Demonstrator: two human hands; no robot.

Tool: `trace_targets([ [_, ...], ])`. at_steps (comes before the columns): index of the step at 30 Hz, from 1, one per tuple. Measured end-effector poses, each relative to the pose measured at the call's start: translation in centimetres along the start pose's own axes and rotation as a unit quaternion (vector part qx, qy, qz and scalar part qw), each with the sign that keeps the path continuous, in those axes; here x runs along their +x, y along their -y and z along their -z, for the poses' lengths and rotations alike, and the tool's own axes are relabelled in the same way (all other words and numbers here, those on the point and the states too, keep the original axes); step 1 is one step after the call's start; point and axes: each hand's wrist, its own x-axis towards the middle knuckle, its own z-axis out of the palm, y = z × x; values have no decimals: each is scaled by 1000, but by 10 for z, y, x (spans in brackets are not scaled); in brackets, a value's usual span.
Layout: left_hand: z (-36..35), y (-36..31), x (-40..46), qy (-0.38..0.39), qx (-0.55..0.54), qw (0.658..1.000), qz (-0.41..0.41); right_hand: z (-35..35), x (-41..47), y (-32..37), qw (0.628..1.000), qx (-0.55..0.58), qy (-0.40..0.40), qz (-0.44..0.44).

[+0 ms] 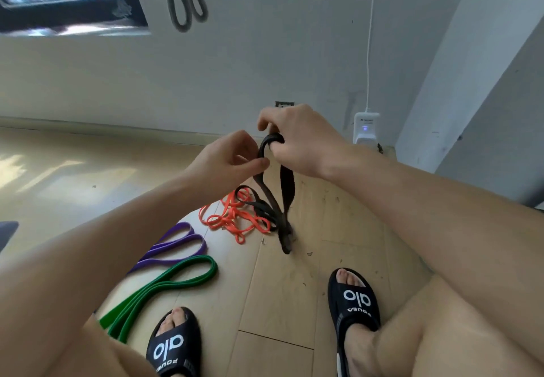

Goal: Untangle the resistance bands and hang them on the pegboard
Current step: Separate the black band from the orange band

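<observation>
Black flat rubber resistance band (287,182), limp and grippy, is dangling; right hand (297,141) is gripping its top loop, left hand (232,157) is pinching one strand.

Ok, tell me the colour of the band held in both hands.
Black band, clearest in the head view, its only view.

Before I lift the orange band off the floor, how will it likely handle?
Probably floppy: the orange band lies in thin, loose loops. It looks light for its size. It may drag the black band along, since their loops overlap where that band, gripped by the left hand and right hand, reaches the floor.
</observation>
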Motion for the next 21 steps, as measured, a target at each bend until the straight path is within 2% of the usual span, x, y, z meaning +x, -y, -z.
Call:
trace_targets([
  [3,2,1,2,37,-32,999,11,-3,2,0,997,60,-15,-39],
  [9,-2,1,-2,97,-114,989,3,-1,6,4,967,233,46,-89],
  [15,-6,5,3,44,-54,998,0,-1,7,8,944,305,82,-90],
  [21,3,10,3,58,-45,997,-14,1,6,4,922,353,114,-108],
])
